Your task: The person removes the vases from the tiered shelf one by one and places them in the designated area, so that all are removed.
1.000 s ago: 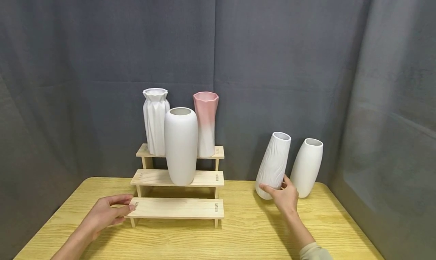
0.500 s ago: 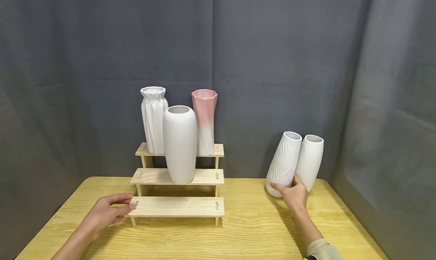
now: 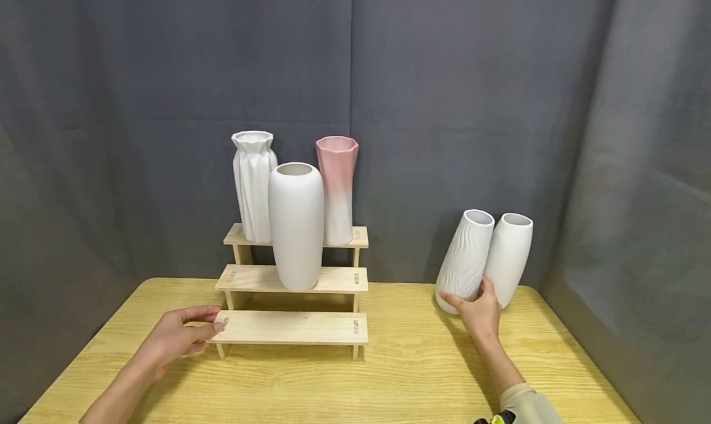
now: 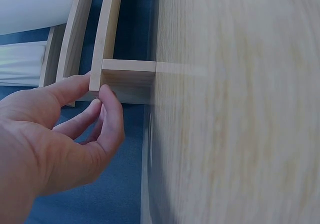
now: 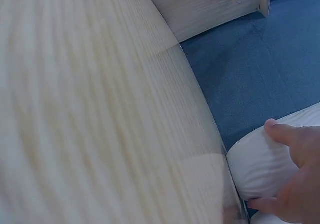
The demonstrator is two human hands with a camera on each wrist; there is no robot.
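At the right, my right hand (image 3: 480,310) grips the lower part of a white vase with wavy ridges (image 3: 465,254), thumb on its left side. This vase stands on the table close beside a smooth white vase (image 3: 508,251), whose lower left is partly hidden. My left hand (image 3: 178,337) pinches the left end of the lowest step of a wooden tiered stand (image 3: 289,327); the left wrist view shows thumb and fingertips (image 4: 110,96) at that board's end. A large smooth white vase (image 3: 297,226) stands on the middle step.
On the top step stand a pleated white vase (image 3: 254,192) at the left and a pink-and-white vase (image 3: 337,189) at the right. A grey curtain (image 3: 444,91) hangs behind the wooden table (image 3: 311,387) and along its sides.
My right hand has shifted the ridged vase rightward, up close to the smooth vase, and then stays there. The left hand keeps its hold on the stand. The head view has tilted slightly.
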